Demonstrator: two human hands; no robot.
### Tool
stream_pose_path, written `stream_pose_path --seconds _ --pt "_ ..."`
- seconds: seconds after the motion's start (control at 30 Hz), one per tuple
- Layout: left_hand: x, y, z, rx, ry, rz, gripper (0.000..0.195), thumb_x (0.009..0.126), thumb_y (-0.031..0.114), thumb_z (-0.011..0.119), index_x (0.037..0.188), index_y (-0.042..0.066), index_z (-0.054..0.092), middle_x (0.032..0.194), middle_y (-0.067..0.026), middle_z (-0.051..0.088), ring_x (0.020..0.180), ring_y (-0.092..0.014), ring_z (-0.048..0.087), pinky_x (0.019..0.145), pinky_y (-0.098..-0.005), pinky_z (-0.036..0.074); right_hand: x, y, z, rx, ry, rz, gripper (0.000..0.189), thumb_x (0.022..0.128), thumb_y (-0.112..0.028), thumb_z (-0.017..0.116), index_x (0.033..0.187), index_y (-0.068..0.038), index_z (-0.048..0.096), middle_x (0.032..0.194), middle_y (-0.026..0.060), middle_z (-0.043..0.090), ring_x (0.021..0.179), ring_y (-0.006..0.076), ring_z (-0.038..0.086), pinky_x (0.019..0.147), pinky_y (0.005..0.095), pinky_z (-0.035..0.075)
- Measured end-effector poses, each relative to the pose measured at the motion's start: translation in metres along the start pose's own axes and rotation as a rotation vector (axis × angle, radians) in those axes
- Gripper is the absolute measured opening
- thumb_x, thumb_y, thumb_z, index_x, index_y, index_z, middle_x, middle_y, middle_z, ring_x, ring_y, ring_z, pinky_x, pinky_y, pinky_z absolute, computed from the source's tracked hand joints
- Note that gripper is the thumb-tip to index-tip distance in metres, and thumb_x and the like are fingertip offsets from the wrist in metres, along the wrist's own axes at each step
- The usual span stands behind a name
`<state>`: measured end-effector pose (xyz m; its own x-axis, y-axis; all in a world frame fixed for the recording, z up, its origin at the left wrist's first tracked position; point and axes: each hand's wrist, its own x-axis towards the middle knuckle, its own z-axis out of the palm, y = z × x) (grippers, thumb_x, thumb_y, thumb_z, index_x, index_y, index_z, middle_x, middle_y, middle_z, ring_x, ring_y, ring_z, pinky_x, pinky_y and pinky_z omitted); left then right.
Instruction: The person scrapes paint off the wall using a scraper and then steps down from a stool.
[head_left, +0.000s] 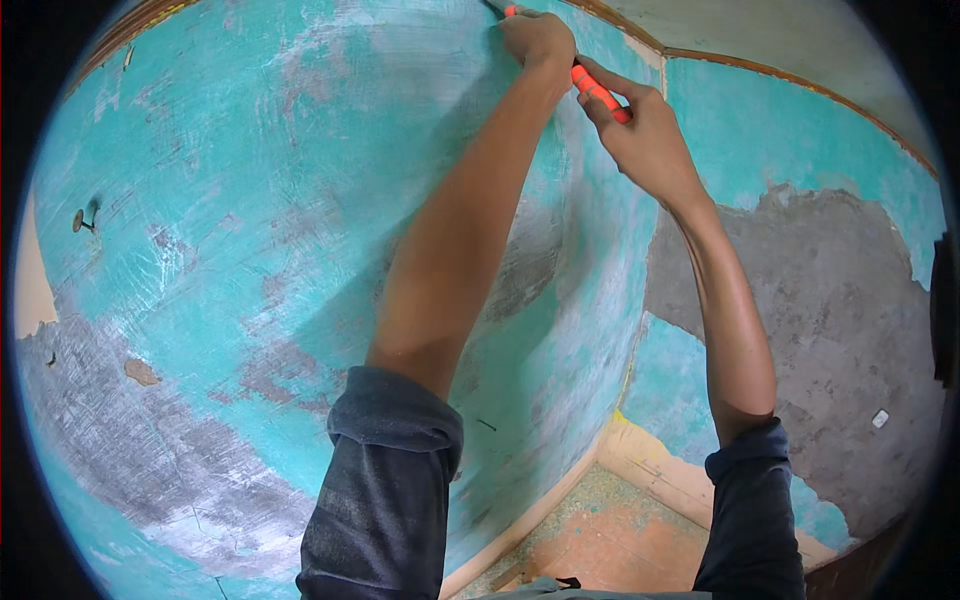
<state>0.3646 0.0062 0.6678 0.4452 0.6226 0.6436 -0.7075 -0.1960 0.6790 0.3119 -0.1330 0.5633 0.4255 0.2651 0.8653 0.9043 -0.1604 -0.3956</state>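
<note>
Both arms reach up against a turquoise painted wall (337, 165) with worn, scraped patches. High up at the top edge, my left hand (541, 39) is closed around a tool with an orange handle end (511, 10) and a grey metal part that runs out of view. Just right of it and lower, my right hand (643, 129) grips an orange-red handle (597, 91) with dark bands, likely that of a scraper or putty knife. The front end of this second tool is hidden behind my left wrist.
A wall corner runs down the right, and the adjoining wall has a large bare grey plaster patch (817, 322). A metal peg (84, 220) juts out at left. Wooden trim (750, 66) edges the top; a cream skirting (652, 457) borders the speckled floor (600, 532).
</note>
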Motion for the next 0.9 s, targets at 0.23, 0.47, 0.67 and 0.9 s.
stream_pose_path --seconds 0.23,0.47,0.67,0.9 --pt "0.061 -0.022 -0.020 -0.065 0.042 0.173 0.040 0.112 0.025 0.037 0.123 -0.011 0.049 0.119 -0.0292 0.066 0.093 -0.036 0.072 0.077 -0.0425 0.061 -0.004 -0.020 0.017 0.086 0.003 -0.046 0.048 0.096 -0.023 0.062 0.143 -0.013 0.065 0.069 0.0130 0.063 0.060 0.0158 0.054 0.064 0.0344 0.049" --pt "0.046 -0.025 -0.007 0.371 0.294 0.064 0.038 0.106 0.021 0.048 0.106 -0.010 0.070 0.102 -0.0288 0.075 0.087 -0.042 0.076 0.071 -0.0478 0.061 -0.011 0.008 0.012 0.060 0.026 -0.184 0.046 0.096 -0.021 0.062 0.142 -0.012 0.067 0.067 0.0093 0.061 0.059 0.0137 0.052 0.063 0.0334 0.047" --pt "0.016 0.005 0.005 0.175 0.265 0.070 0.044 0.107 0.023 0.044 0.106 -0.015 0.067 0.102 -0.0349 0.072 0.090 -0.046 0.074 0.072 -0.0498 0.060 0.001 -0.013 -0.012 0.091 -0.040 0.032 0.044 0.102 -0.027 0.062 0.144 -0.015 0.066 0.058 -0.0075 0.034 0.052 0.0059 0.030 0.050 0.0285 0.031" --pt "0.005 -0.013 0.002 0.132 0.173 0.087 0.042 0.107 0.022 0.045 0.105 -0.012 0.069 0.100 -0.0323 0.073 0.086 -0.044 0.075 0.067 -0.0482 0.060 -0.011 0.006 0.001 0.026 0.013 -0.067 0.047 0.097 -0.026 0.062 0.142 -0.012 0.067 0.067 0.0046 0.058 0.060 0.0128 0.050 0.062 0.0334 0.046"
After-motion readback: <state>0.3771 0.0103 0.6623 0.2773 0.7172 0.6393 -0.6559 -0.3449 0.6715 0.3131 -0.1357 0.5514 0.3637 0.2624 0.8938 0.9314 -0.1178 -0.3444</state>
